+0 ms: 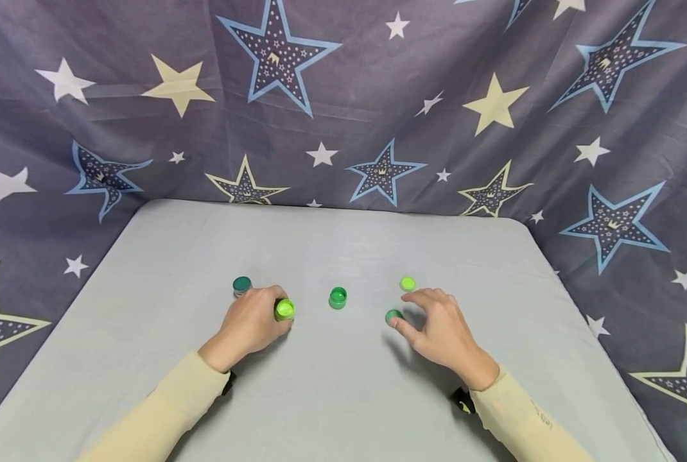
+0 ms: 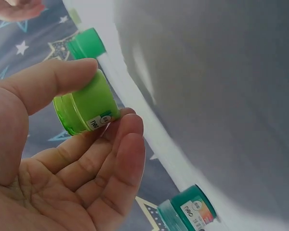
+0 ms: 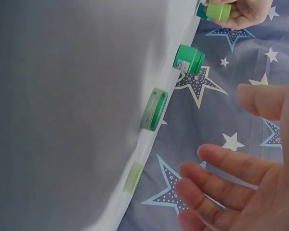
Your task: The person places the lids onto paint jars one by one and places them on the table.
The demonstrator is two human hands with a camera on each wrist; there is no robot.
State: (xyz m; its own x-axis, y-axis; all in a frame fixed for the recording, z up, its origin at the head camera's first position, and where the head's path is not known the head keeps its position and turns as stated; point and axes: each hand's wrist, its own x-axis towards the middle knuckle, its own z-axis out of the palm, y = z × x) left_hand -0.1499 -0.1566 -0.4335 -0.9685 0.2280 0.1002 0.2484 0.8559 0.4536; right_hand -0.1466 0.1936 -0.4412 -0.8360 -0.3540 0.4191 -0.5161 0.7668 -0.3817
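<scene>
My left hand (image 1: 250,324) grips a small lime-green paint jar (image 1: 284,310) between thumb and fingers, its top uncovered and bright paint showing. Beside that hand stands a dark teal jar (image 1: 242,284), partly hidden behind the knuckles in the head view. An uncovered green paint jar (image 1: 338,298) is upright in the middle of the table. My right hand (image 1: 444,330) holds nothing; its thumb and fingers are spread apart around a round green lid (image 1: 392,315) lying on the table. Just beyond those fingertips lies a lime-green lid (image 1: 408,283).
A pale grey cloth covers the table (image 1: 332,385). Dark fabric with a star print (image 1: 355,90) hangs along the back and both sides.
</scene>
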